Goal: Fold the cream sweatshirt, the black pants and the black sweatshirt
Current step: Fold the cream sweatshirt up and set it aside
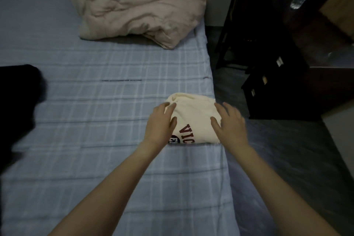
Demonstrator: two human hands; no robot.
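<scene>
Two bare hands rest on a folded cream sweatshirt (193, 113), which lies as a compact bundle at the near right edge of a blue plaid bed (95, 101). The left hand (160, 120) lies flat on the bundle's left side and the right hand (229, 122) on its right side. Both have spread, nearly straight fingers that grip nothing. The fabric looks soft, thick and light, so it would likely slump or unfold if lifted by one edge; holding both sides from beneath seems safest. Black clothing (17, 101) lies heaped at the far left edge, and whether it is pants or sweatshirt cannot be told.
</scene>
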